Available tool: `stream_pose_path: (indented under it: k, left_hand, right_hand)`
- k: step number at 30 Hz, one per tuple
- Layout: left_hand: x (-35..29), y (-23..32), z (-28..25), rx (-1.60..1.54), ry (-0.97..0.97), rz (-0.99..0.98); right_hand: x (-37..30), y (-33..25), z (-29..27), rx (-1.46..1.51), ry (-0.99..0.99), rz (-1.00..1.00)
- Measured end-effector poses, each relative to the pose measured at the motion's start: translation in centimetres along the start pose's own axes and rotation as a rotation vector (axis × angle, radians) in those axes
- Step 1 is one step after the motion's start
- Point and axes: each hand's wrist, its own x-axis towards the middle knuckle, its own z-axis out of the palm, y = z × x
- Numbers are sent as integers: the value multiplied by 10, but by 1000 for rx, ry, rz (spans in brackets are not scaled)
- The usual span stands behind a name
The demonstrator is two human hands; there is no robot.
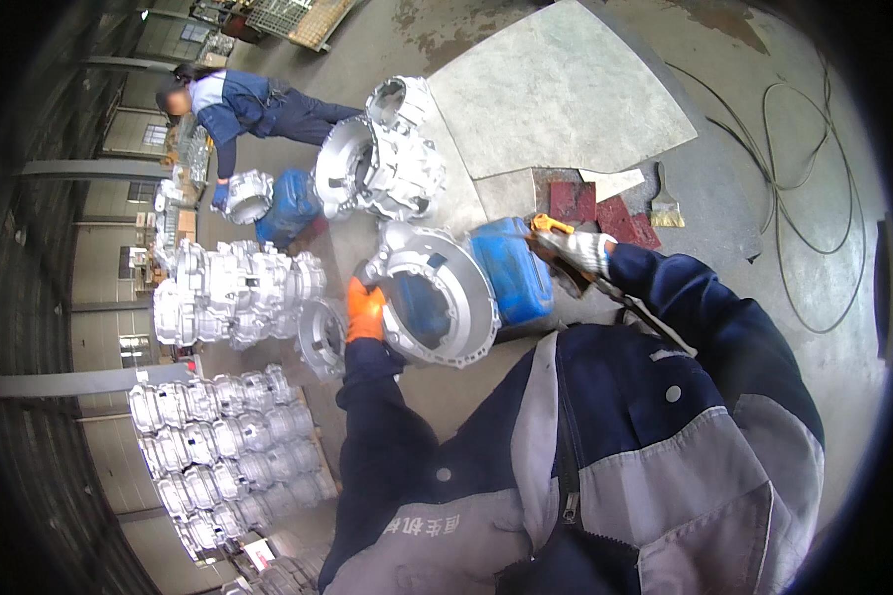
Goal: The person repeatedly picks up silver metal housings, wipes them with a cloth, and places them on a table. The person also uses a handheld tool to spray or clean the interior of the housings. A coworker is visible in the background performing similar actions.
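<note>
My left hand (365, 310), in an orange glove, grips the rim of a silver cast-metal housing (478, 302) with a wide round opening. The housing is tilted so its opening faces me. My right hand (577, 248), in a glove with orange fingers and a grey-white knit back, is closed around a dark tool (569, 278) whose exact kind I cannot make out. A pale hose or cord runs from near that tool toward my body. Just right of the housing stands a scuffed blue plastic jerrycan (514, 273), close to the right hand.
Larger silver castings (407, 174) stand beyond the housing. More are stacked (233, 297) and racked in rows (223, 446) at left. A co-worker (258, 109) bends over another casting (248, 196) near a second blue jerrycan (290, 206). A paintbrush (666, 203), red sheets (573, 201) and looped cable (776, 188) lie at right.
</note>
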Motion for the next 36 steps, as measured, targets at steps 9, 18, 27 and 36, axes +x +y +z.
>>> stream_pose_path:
  k: [9, 18, 27, 36]
  left_hand:
    - [-16, 62, 23, -149, -171, -128]
    - [-11, 69, 32, -111, -224, -67]
    - [-18, 90, 44, -79, -194, -99]
    - [-17, 92, 42, -55, -205, -118]
  right_hand:
    - [-87, -16, -25, 873, -55, 235]
    - [-83, 48, -16, 1074, 82, 158]
    - [-65, 77, -6, 969, 219, 289]
    - [-70, 55, -8, 984, 173, 302]
